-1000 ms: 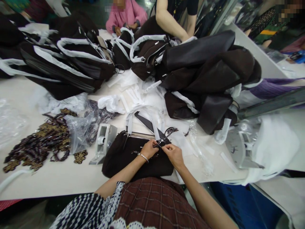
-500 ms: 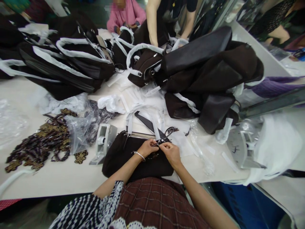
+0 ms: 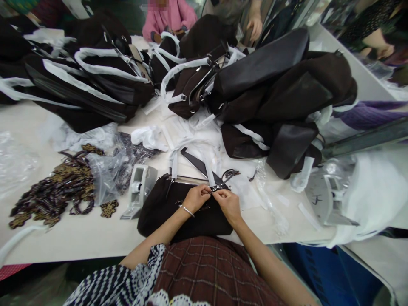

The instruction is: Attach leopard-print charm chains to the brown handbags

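A dark brown handbag [image 3: 159, 212] lies on the table in front of me, its handles [image 3: 210, 170] wrapped in white paper. Over its top right corner, my left hand [image 3: 198, 199] and my right hand [image 3: 228, 204] meet with their fingertips pinched together. Between them is a small dark strap end with a metal clasp [image 3: 218, 187], partly hidden by the fingers. A black strap [image 3: 194, 163] runs from behind the bag towards that corner. Just past my right hand lies a thin dark cord loop [image 3: 230, 173].
Left of the bag stand a grey tape dispenser [image 3: 140, 189] and a heap of brown patterned chains [image 3: 60, 187] with plastic bags. More dark handbags [image 3: 264, 93] are piled at the back. At right is another tape dispenser [image 3: 328, 195]; a person in pink [image 3: 168, 19] sits opposite.
My hands stay at the bag's corner with only slight finger movement. Across the table, the co-worker in dark clothes has drawn back from the bags, and a small bag there has shifted.
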A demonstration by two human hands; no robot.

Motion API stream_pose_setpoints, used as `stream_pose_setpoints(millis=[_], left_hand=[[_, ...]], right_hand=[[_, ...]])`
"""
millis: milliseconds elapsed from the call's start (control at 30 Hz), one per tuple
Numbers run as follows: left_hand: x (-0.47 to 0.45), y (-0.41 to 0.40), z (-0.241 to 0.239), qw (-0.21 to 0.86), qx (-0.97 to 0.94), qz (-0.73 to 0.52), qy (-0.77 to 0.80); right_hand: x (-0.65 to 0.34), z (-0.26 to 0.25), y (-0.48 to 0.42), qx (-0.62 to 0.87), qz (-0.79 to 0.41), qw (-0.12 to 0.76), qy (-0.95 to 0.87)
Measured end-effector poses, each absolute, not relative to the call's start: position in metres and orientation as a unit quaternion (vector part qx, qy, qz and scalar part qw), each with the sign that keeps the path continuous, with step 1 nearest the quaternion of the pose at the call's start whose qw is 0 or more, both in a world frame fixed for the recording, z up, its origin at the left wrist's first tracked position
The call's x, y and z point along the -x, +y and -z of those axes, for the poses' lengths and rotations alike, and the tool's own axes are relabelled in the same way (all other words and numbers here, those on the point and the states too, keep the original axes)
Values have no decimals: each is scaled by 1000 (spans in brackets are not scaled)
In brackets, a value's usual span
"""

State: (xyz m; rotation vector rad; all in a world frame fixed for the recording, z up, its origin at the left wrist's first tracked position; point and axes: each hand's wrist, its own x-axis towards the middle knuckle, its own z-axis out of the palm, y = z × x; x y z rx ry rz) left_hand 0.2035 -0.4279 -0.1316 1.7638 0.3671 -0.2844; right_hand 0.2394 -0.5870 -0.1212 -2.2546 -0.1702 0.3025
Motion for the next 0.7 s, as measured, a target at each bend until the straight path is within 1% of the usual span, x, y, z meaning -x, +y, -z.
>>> stream_pose_setpoints(millis=[133, 233, 367, 467, 500, 567, 633, 700], left_hand=[[-209, -424, 125, 593, -783, 120, 144], [-215, -423, 129, 635, -737, 168, 163], [-221, -426, 143, 709, -625, 267, 190], [-221, -432, 153, 728, -591, 279, 205], [-220, -434, 154, 719, -605, 265, 215], [-215, -438, 149, 679, -675, 182, 221], [-210, -441, 137, 623, -752, 81, 201], [-204, -445, 123, 587, -790, 28, 173]], right_hand=[[-239, 123, -590, 887, -139, 436, -64], [-239, 123, -593, 876, -151, 453, -68], [-240, 117, -595, 863, -148, 476, -83], [-242, 110, -597, 867, -127, 466, -123], [-243, 108, -598, 871, -115, 459, -136], [-243, 103, -600, 876, -72, 452, -149], [-245, 99, -602, 876, -20, 457, -153], [-246, 96, -601, 870, 6, 465, -166]])
